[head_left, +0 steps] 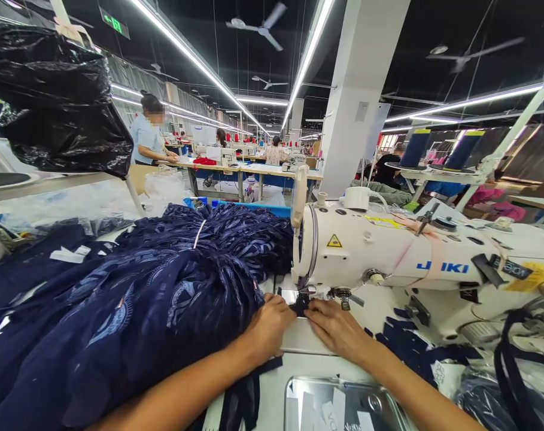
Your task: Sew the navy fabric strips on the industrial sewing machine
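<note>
A white sewing machine (370, 245) fills the right side, its needle area above a small dark piece of fabric (301, 304). My left hand (272, 323) is closed at the left edge of that piece, fingers bent together. From the right, my right hand (332, 326) presses its fingertips on the fabric by the presser foot. Its fingers lie close together and partly hide the cloth. A big bundle of navy garments (164, 299), tied with a white strip, lies against my left forearm.
A metal tray (343, 407) with white labels sits at the front. Navy fabric scraps (401, 335) lie under the machine arm, and thread cones (462, 149) stand behind. A black plastic bag (60, 102) hangs at upper left. A person (149, 131) works at a farther table.
</note>
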